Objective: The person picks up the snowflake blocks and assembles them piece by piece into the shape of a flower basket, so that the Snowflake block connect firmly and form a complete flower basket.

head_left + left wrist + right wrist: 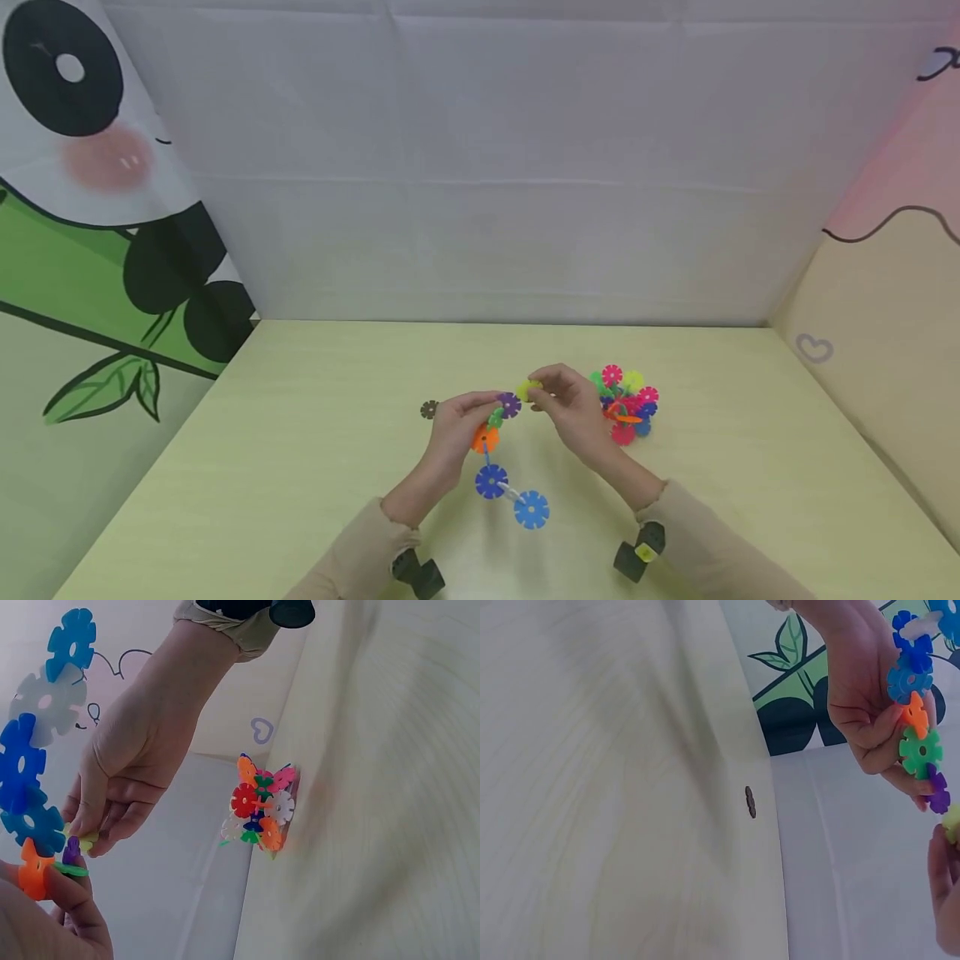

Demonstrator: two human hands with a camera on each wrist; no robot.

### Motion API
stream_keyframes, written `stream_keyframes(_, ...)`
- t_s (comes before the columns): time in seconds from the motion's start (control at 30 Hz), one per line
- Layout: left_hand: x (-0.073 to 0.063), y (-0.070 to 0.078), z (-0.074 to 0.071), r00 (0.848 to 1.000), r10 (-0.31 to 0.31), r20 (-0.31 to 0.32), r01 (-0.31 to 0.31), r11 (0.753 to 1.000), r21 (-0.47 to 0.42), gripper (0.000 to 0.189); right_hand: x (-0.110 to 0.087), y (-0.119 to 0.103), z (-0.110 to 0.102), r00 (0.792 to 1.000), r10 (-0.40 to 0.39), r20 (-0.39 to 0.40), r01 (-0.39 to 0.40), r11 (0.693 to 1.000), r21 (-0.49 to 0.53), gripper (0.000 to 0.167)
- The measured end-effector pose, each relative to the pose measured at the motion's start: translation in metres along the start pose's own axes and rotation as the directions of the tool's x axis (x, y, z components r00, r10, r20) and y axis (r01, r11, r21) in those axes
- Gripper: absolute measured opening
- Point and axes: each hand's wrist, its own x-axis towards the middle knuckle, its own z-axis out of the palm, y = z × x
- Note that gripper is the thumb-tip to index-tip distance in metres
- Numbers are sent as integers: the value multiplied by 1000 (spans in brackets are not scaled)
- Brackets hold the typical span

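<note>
My left hand [459,429] grips a chain of notched plastic snowflake discs near its upper end, around the orange disc [485,439] and the green disc [921,751]. Beyond the fingertips the purple disc [509,405] sticks out. Below the hand hang a dark blue disc [491,482], an edge-on white disc [46,703] and a light blue disc [532,509]. Between thumb and fingers, my right hand [572,408] pinches a yellow disc [528,390] at the purple one's edge; whether their slots are joined I cannot tell.
A heap of mixed-colour snowflake discs [626,406] lies on the table [300,467] just right of the right hand. One brown disc [429,409] lies left of the left hand. A pale cloth wall [480,250] stands behind the table, with printed panels at both sides.
</note>
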Motion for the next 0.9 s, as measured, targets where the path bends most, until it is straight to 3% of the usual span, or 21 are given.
stream_keyframes(0.33, 3, -2, -2, 999, -40, -19, 40, 999, -15, 28, -4, 0, -1, 998, -54, -23, 50, 990, -128, 12)
stream_keyframes(0.67, -1, 2, -6, 999, -45, -7, 45, 999, -22, 28, -8, -7, 3, 999, -36, 4, 37, 988, -152, 10)
stream_keyframes(0.9, -3, 5, -9, 999, -35, -8, 34, 999, -28, 25, -8, -13, 1, 991, -119, 57, 131, 940, -316, 6)
